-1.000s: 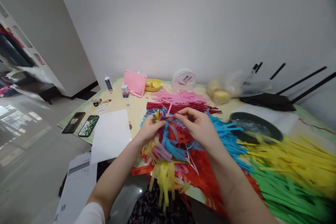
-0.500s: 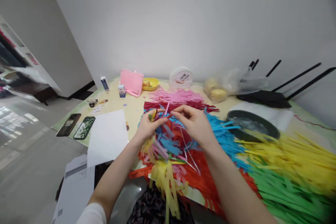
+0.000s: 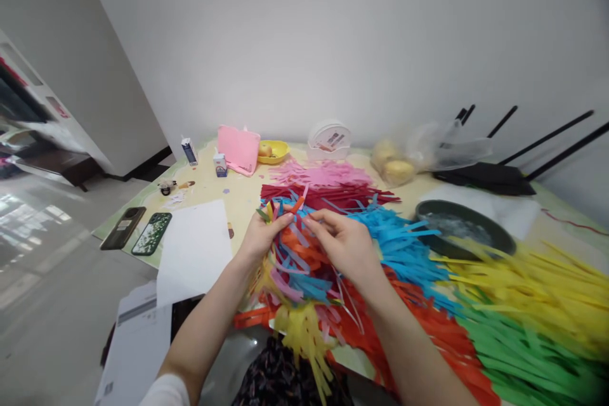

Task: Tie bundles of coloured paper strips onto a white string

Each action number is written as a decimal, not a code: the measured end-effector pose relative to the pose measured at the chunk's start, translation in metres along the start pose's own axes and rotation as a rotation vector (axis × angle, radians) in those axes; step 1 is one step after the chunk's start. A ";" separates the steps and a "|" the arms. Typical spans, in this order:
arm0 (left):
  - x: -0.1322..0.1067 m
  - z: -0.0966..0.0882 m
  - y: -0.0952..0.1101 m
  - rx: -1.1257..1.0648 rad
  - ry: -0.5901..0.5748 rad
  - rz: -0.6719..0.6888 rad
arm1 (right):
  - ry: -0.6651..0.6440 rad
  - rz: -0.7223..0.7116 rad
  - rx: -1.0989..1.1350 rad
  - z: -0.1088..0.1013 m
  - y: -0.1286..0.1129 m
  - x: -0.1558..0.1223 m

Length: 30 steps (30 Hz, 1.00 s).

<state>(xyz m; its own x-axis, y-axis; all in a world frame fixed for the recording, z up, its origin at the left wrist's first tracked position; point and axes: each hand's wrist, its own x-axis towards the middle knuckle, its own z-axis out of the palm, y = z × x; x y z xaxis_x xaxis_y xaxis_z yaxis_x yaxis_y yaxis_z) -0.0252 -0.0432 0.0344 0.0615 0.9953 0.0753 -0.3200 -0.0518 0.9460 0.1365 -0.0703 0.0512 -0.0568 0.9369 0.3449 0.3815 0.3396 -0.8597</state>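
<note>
Your left hand (image 3: 261, 238): grip closed on strip bundle (image 3: 297, 260) at top ends. Right hand (image 3: 345, 244) pinches same bundle just beside. Tails hang below grip, past surface (image 3: 245, 187) edge. Paper's light, floppy, prob. tears easy; hold bunched ends, not single tails.

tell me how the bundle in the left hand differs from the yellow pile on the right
The bundle mixes many colours; the yellow pile is one colour. The bundle is gathered in the grip of the left hand; the yellow pile lies loose on the table, untouched. Both are cut paper strips.
</note>
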 end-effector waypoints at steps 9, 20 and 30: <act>-0.002 0.000 -0.002 0.055 -0.018 0.027 | -0.005 0.008 -0.057 -0.003 -0.005 -0.001; -0.005 0.001 0.007 0.383 -0.152 0.142 | -0.081 0.050 -0.027 -0.008 -0.006 -0.003; -0.007 0.005 0.004 0.419 -0.279 0.062 | -0.014 0.265 0.581 -0.011 0.005 0.001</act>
<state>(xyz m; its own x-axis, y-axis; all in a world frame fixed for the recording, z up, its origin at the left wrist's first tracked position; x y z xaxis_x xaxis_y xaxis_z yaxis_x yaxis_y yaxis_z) -0.0217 -0.0504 0.0391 0.3229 0.9323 0.1626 0.0721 -0.1956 0.9780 0.1483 -0.0681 0.0515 -0.0423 0.9950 0.0906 -0.1783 0.0817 -0.9806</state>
